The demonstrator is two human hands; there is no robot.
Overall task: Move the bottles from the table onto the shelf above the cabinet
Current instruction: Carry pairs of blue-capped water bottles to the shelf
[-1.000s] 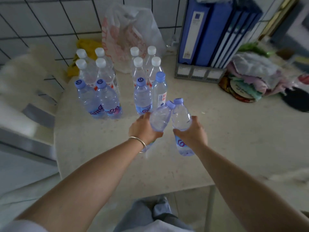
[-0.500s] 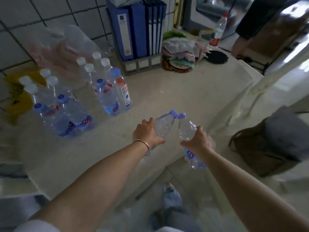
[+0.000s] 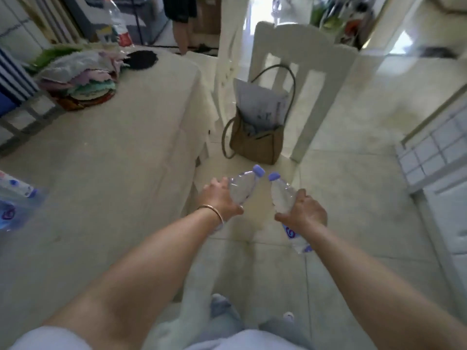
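Observation:
My left hand (image 3: 219,201) grips a clear water bottle (image 3: 243,186) with a purple cap, tilted to the upper right. In my right hand (image 3: 304,212) is a second clear bottle (image 3: 283,195) with a purple cap and a purple label, tilted to the upper left. Both bottles hang over the tiled floor, just past the right edge of the pale table (image 3: 108,173). Several more bottles (image 3: 12,198) stand blurred at the table's far left edge. No shelf or cabinet top shows clearly.
A white chair (image 3: 300,79) stands ahead with a brown bag (image 3: 255,137) on its seat. On the table lie a pile of cloths (image 3: 78,74), blue binders (image 3: 10,79) and a red-labelled bottle (image 3: 117,24). A person's legs (image 3: 180,24) stand beyond. A tiled wall (image 3: 434,152) is at right.
My view has swung to the right, away from the bottle group. Both hands have carried their bottles off the table's edge and now hold them over the floor, slightly farther apart.

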